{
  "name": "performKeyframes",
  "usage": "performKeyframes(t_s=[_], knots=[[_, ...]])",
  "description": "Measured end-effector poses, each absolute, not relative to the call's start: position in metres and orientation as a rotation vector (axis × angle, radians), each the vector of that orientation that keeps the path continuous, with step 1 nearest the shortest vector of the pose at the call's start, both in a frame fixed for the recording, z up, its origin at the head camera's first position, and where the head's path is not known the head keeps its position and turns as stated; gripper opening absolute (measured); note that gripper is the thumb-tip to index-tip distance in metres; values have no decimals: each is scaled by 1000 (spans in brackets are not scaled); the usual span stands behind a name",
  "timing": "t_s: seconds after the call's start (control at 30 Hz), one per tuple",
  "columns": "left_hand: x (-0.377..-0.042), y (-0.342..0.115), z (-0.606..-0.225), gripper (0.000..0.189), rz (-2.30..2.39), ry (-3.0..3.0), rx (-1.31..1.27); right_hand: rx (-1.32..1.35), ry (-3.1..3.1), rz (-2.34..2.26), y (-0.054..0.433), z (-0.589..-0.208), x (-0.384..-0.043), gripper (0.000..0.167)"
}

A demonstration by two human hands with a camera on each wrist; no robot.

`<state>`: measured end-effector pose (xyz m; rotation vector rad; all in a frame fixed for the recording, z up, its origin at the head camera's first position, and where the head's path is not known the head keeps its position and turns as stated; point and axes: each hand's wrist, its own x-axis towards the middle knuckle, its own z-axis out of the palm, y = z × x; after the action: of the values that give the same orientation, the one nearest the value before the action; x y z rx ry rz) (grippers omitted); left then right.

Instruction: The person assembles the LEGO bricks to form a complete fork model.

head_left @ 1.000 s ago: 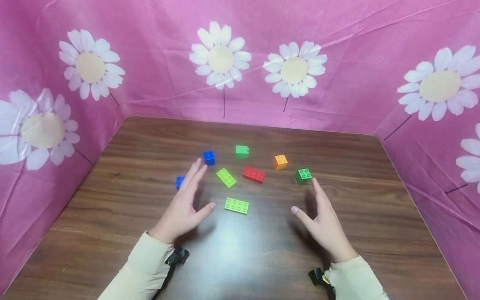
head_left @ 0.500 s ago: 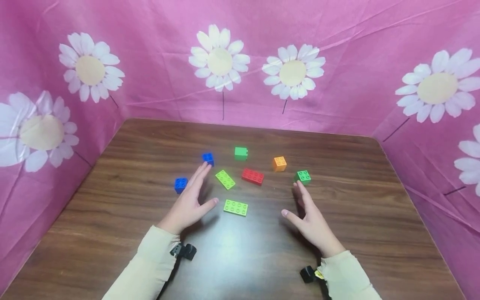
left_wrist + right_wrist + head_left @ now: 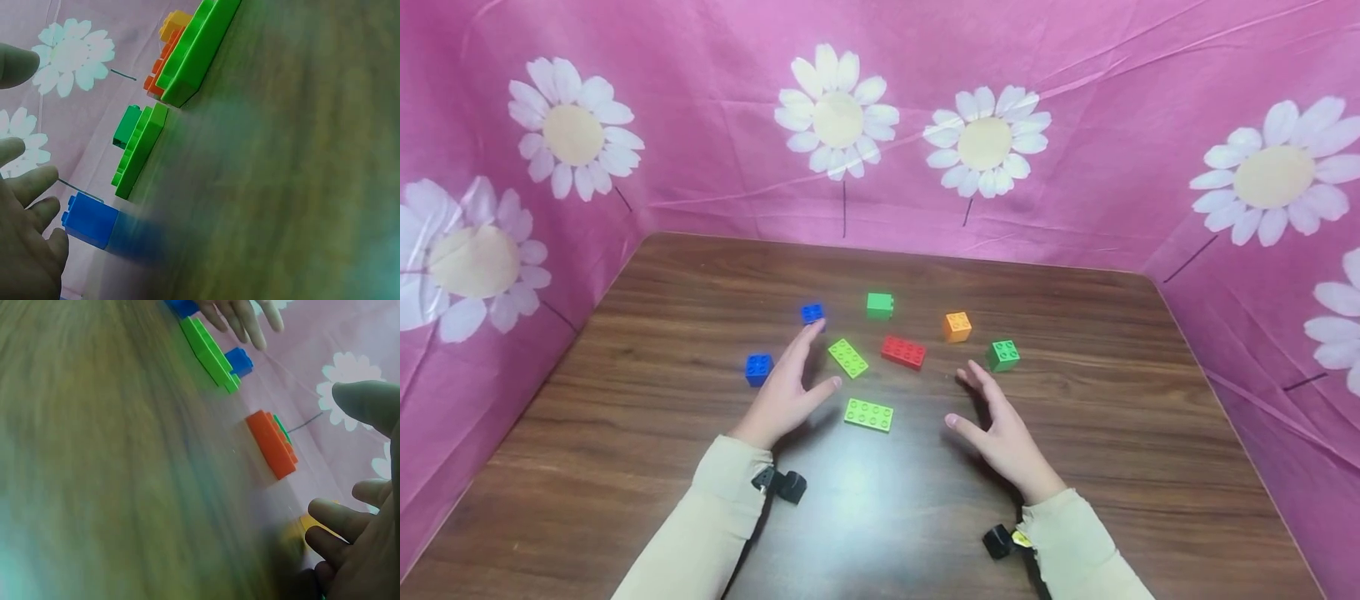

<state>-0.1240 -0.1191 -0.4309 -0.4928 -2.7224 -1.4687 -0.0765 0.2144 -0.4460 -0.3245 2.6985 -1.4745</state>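
Observation:
My left hand hovers over the left side of the bricks, fingers spread and holding nothing. Its fingertips partly cover the farther blue brick in the head view; the other blue brick lies left of it. Just right of its thumb are two flat lime green bricks, one slanted and one nearer. My right hand, relaxed with nothing in it, is nearest the dark green brick. Between the hands sits a red brick, with an orange brick and a green brick lying on its side behind.
The bricks lie on a brown wooden table. A pink cloth with white daisies surrounds its back and sides. A black wrist camera is strapped at the left sleeve, another black camera at the right.
Both hands have drifted inward, the right one to the left and away from the dark green brick, the left one slightly right. The bricks have stayed in place.

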Motion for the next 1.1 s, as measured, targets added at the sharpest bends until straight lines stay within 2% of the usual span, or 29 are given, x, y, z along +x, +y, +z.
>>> performKeyframes(t_s=[0.23,0.53,0.9,1.1], knots=[[-133,-112,-435,81,-1553,-2698,-477,-401,2688,-1488,205,-447,-78,78],[-145,-98,-441,74,-1620,-2693,-473,-423,2625,-1531,192,-447,-78,44],[-161,-79,-438,66,-1598,-2729,-516,-514,2579,-1510,168,-451,-81,39],[-178,-68,-436,67,-1543,-2802,-652,-575,2570,-1480,158,-450,-83,39]])
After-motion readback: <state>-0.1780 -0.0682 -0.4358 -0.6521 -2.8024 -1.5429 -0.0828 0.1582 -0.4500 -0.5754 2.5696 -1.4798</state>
